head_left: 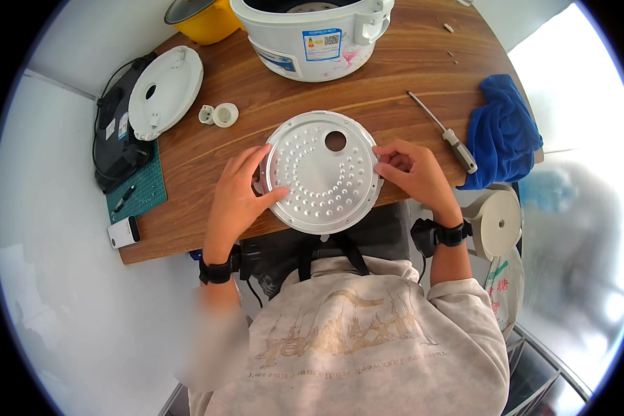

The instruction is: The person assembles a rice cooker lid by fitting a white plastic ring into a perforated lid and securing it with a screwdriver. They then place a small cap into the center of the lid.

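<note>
Our left hand [239,188] and right hand [412,170] hold the disc [319,168], hole [335,141] toward the tabletop [191,187]'s far edge. Its underside is hidden.

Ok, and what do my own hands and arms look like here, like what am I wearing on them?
Your left hand and right hand are ungloved. Each wrist has a black band, left and right, with a chunky black module; a thin dark cable shows near each. The right sleeve is pale beige, ending around the elbow; the left is partly blurred.
</note>
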`<state>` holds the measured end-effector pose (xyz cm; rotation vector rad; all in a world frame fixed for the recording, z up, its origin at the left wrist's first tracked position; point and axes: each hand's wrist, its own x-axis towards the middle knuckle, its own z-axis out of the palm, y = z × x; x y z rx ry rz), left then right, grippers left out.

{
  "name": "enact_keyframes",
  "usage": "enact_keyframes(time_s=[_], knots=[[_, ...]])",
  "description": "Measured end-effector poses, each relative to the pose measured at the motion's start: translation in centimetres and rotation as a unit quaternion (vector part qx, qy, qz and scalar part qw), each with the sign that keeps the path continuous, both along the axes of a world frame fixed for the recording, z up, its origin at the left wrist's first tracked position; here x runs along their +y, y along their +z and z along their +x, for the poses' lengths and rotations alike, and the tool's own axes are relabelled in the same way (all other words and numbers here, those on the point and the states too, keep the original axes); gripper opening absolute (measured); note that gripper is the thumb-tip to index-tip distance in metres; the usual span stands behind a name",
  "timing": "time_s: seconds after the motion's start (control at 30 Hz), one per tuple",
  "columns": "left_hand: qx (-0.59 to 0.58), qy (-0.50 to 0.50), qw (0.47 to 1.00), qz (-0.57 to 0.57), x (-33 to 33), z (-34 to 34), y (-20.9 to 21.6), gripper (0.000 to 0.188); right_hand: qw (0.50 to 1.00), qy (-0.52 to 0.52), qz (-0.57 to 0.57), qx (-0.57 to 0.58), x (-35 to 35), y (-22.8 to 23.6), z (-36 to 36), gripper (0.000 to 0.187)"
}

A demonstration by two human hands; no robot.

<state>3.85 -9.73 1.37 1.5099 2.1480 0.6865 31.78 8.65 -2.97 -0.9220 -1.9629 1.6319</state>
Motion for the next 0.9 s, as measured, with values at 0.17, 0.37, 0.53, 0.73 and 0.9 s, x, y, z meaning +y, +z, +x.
enact_keyframes(time_s=[0.17,0.37,0.53,0.73,0.9], knots=[[-0.011,-0.024,1.000,0.002,0.1,-0.1,0.3,0.064,0.998,0.005,0.029,-0.049,-0.3,0.7,-0.1,0.015],[-0.030,-0.004,1.000,0.007,0.2,0.1,0.3,0.056,0.995,-0.005,0.074,-0.060,-0.6,1.8,-1.4,0.020],[-0.075,0.005,0.997,-0.010,0.2,-0.1,0.4,0.059,0.990,0.013,0.131,-0.057,-0.5,1.4,-1.7,0.032],[-0.088,-0.053,0.995,-0.011,-0.4,-1.1,0.5,0.078,0.991,0.001,0.099,-0.086,-1.0,1.6,-1.6,0.038],[-0.129,-0.065,0.989,-0.015,-1.5,-1.6,0.4,0.086,0.991,-0.005,0.097,-0.090,-0.8,1.1,-1.5,0.039]])
